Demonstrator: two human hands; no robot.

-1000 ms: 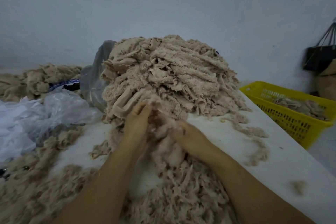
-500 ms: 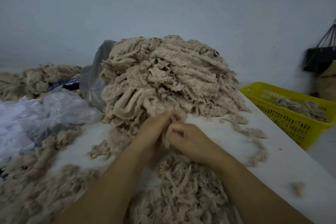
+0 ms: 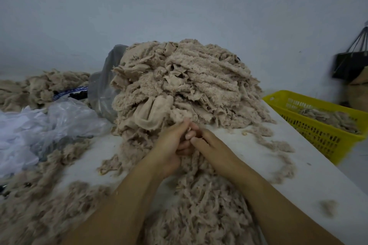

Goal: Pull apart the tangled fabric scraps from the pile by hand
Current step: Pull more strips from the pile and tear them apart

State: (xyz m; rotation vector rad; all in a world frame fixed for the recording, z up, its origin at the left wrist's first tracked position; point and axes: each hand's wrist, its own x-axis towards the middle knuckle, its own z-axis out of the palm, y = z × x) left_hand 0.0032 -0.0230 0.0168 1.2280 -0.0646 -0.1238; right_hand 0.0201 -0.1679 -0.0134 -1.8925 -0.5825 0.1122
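A domed pile [image 3: 179, 85] of fuzzy beige fabric scraps sits on the white counter [image 3: 249, 157], with the left hand [image 3: 169, 149] and right hand [image 3: 215, 147] curled together at the pile's near foot so that I cannot tell what they pinch, crinkled clear plastic [image 3: 59, 123] left of the pile and a yellow slotted basket [image 3: 318, 139] to its right.

Fuzzy matt cloth pile [image 3: 185, 83], glossy plastic basket [image 3: 318, 135], crinkled plastic sheet [image 3: 49, 123]

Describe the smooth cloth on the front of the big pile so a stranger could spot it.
Find the tall mound of beige fluffy fabric scraps on the white table. Low on its near face, just above the left hand, hangs a smooth beige folded cloth. Its neighbours are shaggy strips; it is fuzz-free and drapes in soft folds.
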